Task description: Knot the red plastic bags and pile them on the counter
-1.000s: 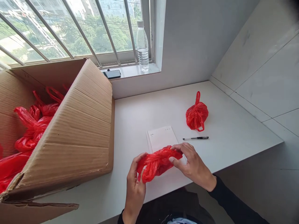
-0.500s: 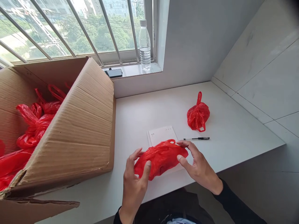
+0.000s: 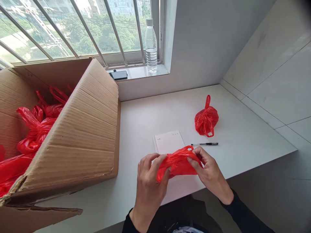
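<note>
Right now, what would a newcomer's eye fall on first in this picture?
Probably the bright red bag between the left hand and right hand, near the front edge of the white table. Next, perhaps the large open box on the left, with more red bags inside. A second bag sits farther back, right of centre.

The held bag (image 3: 184, 166) by the tabletop's (image 3: 145, 119) near edge and the knotted bag (image 3: 206, 120) toward its far right corner are thin, glossy, crinkled plastic. The tabletop looks smooth, the pad (image 3: 170, 142) matt paper, the box (image 3: 89, 139) ridged cardboard.
</note>
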{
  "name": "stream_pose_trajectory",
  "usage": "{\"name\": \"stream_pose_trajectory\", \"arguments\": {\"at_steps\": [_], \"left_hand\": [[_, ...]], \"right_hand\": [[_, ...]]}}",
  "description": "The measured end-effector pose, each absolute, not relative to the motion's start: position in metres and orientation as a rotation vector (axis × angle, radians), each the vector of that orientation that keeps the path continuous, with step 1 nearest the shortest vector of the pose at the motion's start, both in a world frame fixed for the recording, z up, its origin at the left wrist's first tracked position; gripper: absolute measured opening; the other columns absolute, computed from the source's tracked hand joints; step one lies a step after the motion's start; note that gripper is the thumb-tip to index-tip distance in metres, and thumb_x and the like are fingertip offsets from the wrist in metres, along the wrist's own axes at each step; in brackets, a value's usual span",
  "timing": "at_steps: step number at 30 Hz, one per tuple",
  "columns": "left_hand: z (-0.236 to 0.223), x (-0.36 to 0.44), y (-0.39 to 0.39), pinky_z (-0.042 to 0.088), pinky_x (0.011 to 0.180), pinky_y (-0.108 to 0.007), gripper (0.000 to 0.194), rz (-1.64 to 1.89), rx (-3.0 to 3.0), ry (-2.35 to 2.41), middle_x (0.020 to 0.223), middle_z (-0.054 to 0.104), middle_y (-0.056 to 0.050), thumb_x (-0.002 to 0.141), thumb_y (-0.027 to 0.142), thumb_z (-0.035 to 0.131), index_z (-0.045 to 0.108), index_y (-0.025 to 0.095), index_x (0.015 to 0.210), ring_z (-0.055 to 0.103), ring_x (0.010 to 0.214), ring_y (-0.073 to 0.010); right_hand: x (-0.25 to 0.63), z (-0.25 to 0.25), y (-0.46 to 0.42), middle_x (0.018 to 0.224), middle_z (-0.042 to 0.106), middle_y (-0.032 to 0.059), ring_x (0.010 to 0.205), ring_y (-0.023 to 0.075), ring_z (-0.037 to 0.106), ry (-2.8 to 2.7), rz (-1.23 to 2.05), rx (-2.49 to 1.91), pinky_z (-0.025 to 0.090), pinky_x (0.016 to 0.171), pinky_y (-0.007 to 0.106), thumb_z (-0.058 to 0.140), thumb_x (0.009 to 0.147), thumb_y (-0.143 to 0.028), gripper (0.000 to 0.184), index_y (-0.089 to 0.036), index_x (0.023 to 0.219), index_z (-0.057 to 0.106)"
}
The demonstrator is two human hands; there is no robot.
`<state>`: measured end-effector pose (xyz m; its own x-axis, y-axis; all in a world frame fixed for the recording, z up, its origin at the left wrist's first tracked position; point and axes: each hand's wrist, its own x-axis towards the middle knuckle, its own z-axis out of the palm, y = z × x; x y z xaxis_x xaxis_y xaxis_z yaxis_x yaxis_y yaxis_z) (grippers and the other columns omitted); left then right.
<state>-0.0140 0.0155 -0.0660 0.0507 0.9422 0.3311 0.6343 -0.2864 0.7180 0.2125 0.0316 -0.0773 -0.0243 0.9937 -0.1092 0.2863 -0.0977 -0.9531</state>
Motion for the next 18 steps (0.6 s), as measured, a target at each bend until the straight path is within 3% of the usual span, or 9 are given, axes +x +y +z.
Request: {"name": "stream_pose_trajectory", "arguments": {"at_steps": [3,7,10,12,15,18], "left_hand": [[-0.067,-0.017,0.023,0.047,0.084,-0.035,0.010,1.097,1.888,1.579,0.093,0.071,-0.002,0.099,0.025,0.060,0.070,0.027,0.100,0.062,0.091,-0.0222],[-0.064,-0.033,0.022,0.047,0.069,-0.028,0.021,1.152,1.436,1.683,0.092,0.066,-0.001,0.103,0.040,0.054,0.069,0.027,0.103,0.060,0.079,-0.0181],[-0.056,-0.034,0.017,0.046,0.077,-0.027,0.023,1.234,1.468,1.744,0.101,0.060,-0.003,0.103,0.039,0.052,0.072,0.028,0.109,0.057,0.091,-0.0189],[-0.050,-0.029,0.013,0.045,0.076,-0.027,0.021,1.308,1.603,1.789,0.096,0.056,-0.003,0.100,0.035,0.059,0.073,0.030,0.116,0.054,0.089,-0.0183],[-0.042,-0.023,0.006,0.043,0.064,-0.024,0.027,1.345,1.663,1.781,0.078,0.053,0.002,0.096,0.029,0.067,0.073,0.035,0.121,0.049,0.069,-0.0140],[-0.039,-0.023,0.000,0.045,0.055,-0.021,0.022,1.265,1.568,1.631,0.073,0.063,0.004,0.095,0.029,0.069,0.075,0.035,0.115,0.051,0.056,-0.0105]], "right_hand": [[0.214,-0.073,0.031,0.076,0.045,-0.0032,0.070,0.0163,0.041,-1.351,1.154,-1.489,0.037,0.065,0.029,0.056,0.100,-0.056,0.038,-0.024,0.082,0.051],[0.223,-0.077,0.031,0.079,0.049,-0.0023,0.069,0.0170,0.044,-1.181,1.125,-1.535,0.039,0.062,0.029,0.052,0.102,-0.056,0.034,-0.025,0.089,0.054],[0.221,-0.078,0.025,0.107,0.059,0.0034,0.092,0.0222,0.057,-1.149,0.951,-1.519,0.050,0.079,0.035,0.058,0.100,-0.049,0.025,-0.028,0.115,0.055],[0.214,-0.073,0.018,0.123,0.055,0.0068,0.110,0.0256,0.056,-1.140,0.631,-1.457,0.048,0.097,0.043,0.067,0.095,-0.038,0.038,-0.030,0.129,0.050],[0.203,-0.057,0.010,0.116,0.057,0.0056,0.109,0.0256,0.058,-1.308,0.324,-1.248,0.046,0.103,0.048,0.066,0.092,-0.018,0.042,-0.033,0.130,0.052],[0.195,-0.043,0.014,0.121,0.062,0.0071,0.116,0.0264,0.058,-1.741,0.445,-1.129,0.050,0.101,0.046,0.056,0.097,-0.012,0.044,-0.032,0.136,0.050]]}}
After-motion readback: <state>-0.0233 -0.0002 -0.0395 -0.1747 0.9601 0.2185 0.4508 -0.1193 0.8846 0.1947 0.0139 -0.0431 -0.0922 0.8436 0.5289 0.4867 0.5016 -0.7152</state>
